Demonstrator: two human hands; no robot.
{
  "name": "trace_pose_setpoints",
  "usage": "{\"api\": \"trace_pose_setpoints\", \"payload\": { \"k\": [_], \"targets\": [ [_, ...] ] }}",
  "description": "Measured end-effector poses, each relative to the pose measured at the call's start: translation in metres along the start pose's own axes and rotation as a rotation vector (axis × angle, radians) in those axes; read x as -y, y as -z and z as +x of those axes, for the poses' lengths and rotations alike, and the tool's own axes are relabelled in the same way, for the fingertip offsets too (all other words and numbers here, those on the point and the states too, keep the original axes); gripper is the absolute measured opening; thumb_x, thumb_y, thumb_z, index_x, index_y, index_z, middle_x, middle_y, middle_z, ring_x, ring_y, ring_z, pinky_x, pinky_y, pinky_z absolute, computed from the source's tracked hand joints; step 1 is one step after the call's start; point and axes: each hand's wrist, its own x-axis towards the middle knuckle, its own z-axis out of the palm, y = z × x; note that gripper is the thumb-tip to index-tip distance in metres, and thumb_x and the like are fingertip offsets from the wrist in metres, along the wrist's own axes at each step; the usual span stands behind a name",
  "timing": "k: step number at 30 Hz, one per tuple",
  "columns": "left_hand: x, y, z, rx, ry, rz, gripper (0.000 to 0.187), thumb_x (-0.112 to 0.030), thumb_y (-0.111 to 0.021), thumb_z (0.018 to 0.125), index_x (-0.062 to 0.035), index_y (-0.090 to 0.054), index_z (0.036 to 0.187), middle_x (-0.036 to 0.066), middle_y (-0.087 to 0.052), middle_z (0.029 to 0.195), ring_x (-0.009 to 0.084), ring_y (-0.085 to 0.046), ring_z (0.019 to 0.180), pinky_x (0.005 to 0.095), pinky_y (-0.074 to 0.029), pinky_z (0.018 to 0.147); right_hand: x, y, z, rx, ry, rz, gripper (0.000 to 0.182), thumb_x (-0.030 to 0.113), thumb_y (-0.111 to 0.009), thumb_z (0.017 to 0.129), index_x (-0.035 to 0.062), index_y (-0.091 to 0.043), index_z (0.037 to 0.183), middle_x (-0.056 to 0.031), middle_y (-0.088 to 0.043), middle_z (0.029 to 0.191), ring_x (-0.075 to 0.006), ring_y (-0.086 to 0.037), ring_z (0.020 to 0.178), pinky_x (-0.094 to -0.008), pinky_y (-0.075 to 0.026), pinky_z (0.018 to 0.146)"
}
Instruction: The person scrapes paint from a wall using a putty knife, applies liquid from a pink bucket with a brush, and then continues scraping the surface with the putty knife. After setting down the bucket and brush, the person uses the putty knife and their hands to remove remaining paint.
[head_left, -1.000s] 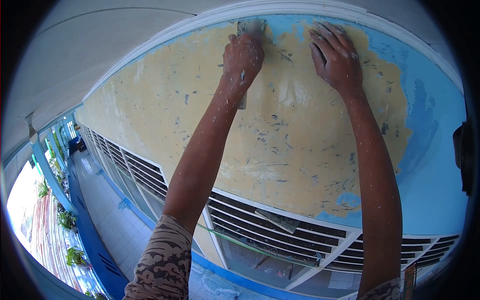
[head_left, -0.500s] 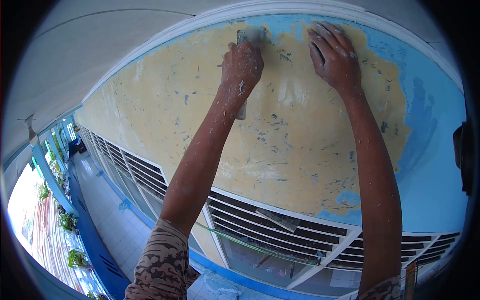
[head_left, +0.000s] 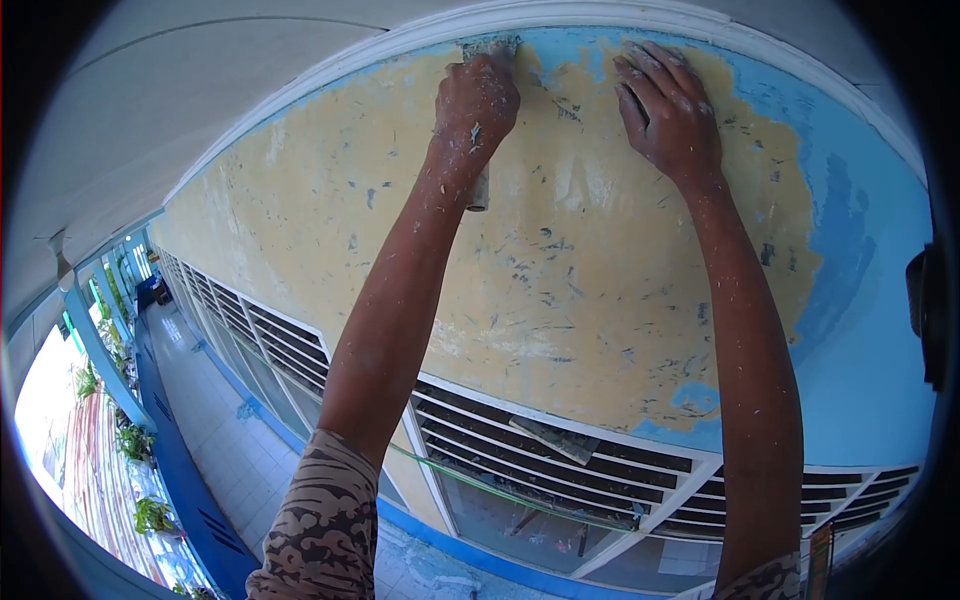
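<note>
My left hand (head_left: 477, 103) is closed around a paint scraper (head_left: 479, 192). The end of its handle sticks out below my wrist, and the blade, caked with paint bits, meets the wall near its top edge. Most of the grip is hidden by my hand. My right hand (head_left: 672, 115) lies against the wall (head_left: 590, 250) to the right, fingers stretched out and holding nothing. Tan surface covers much of this wall, with dark scuffs and pale patches. Blue paint (head_left: 880, 260) surrounds it at the right and along the top. Flecks cling to both hands and forearms.
White molding (head_left: 590, 15) runs along the wall's top under the ceiling (head_left: 200, 90). Below are louvered vents (head_left: 540, 455), with a flat board (head_left: 555, 438) lying on the slats. A tiled walkway (head_left: 215, 400) and a blue railing with potted plants (head_left: 152, 515) lie down at the left.
My left hand and the scraper have moved up and slightly left, bringing the blade to the wall's top edge. My right hand has hardly moved.
</note>
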Motion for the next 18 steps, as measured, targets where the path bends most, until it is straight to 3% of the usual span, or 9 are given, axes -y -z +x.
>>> {"api": "trace_pose_setpoints", "payload": {
  "k": [2,4,5,8,12,14,18],
  "targets": [
    [0.004,-0.002,-0.013,-0.076,-0.092,0.024,0.033,-0.027,-0.053,0.103,-0.0065,-0.072,0.121,0.031,-0.069,0.106,0.0478,-0.068,0.105,0.0563,-0.056,0.091,0.003,0.004,0.002,0.024,0.016,-0.018,0.029,0.018,-0.071,0.093,0.0108,-0.074,0.121,-0.0057,-0.068,0.132,-0.0254,-0.057,0.131,-0.0438,-0.045,0.113],
    [0.004,-0.001,-0.024,0.003,-0.159,0.037,0.033,-0.029,-0.054,0.103,-0.0043,-0.073,0.113,0.033,-0.068,0.104,0.0487,-0.068,0.104,0.0558,-0.056,0.091,0.001,0.002,0.002,0.014,0.007,-0.018,0.029,0.018,-0.071,0.093,0.0107,-0.074,0.122,-0.0057,-0.068,0.132,-0.0255,-0.058,0.131,-0.0438,-0.045,0.113],
    [0.004,-0.002,-0.02,0.005,-0.101,0.108,0.034,-0.031,-0.052,0.103,-0.0108,-0.072,0.121,0.028,-0.072,0.106,0.0487,-0.066,0.105,0.055,-0.054,0.094,0.002,0.002,0.002,0.014,0.005,-0.011,0.029,0.018,-0.071,0.093,0.0107,-0.074,0.122,-0.0058,-0.068,0.132,-0.0256,-0.058,0.131,-0.0438,-0.045,0.113],
    [0.001,0.001,0.001,-0.025,0.082,-0.024,0.034,-0.031,-0.053,0.103,-0.0114,-0.072,0.124,0.029,-0.072,0.106,0.0484,-0.067,0.104,0.0552,-0.054,0.094,0.002,0.003,0.002,0.026,0.01,-0.013,0.03,0.018,-0.07,0.093,0.0107,-0.073,0.122,-0.0058,-0.068,0.132,-0.0256,-0.057,0.131,-0.0437,-0.045,0.113],
    [0.008,-0.005,-0.013,-0.018,-0.011,0.039,0.036,-0.033,-0.054,0.102,-0.011,-0.071,0.126,0.029,-0.072,0.103,0.049,-0.068,0.101,0.0555,-0.054,0.093,0.001,0.002,0.002,0.011,0.017,-0.007,0.03,0.018,-0.07,0.093,0.0105,-0.073,0.122,-0.006,-0.068,0.132,-0.0257,-0.057,0.131,-0.0439,-0.045,0.113],
    [0.014,-0.009,-0.022,-0.12,-0.149,0.058,0.038,-0.034,-0.053,0.102,-0.0096,-0.07,0.127,0.03,-0.072,0.102,0.0502,-0.068,0.099,0.0555,-0.054,0.093,0.001,0.002,0.001,0.024,0.0,-0.015,0.03,0.018,-0.07,0.093,0.0105,-0.073,0.122,-0.0058,-0.068,0.132,-0.0256,-0.057,0.131,-0.0442,-0.045,0.114],
    [0.009,0.0,-0.005,-0.058,0.008,0.007,0.039,-0.033,-0.054,0.102,-0.0093,-0.069,0.128,0.03,-0.071,0.103,0.0499,-0.067,0.1,0.056,-0.053,0.093,0.0,0.001,0.001,0.018,0.011,-0.018,0.029,0.018,-0.07,0.093,0.0105,-0.073,0.122,-0.0059,-0.068,0.132,-0.0255,-0.057,0.131,-0.044,-0.045,0.114]
  ]
}}
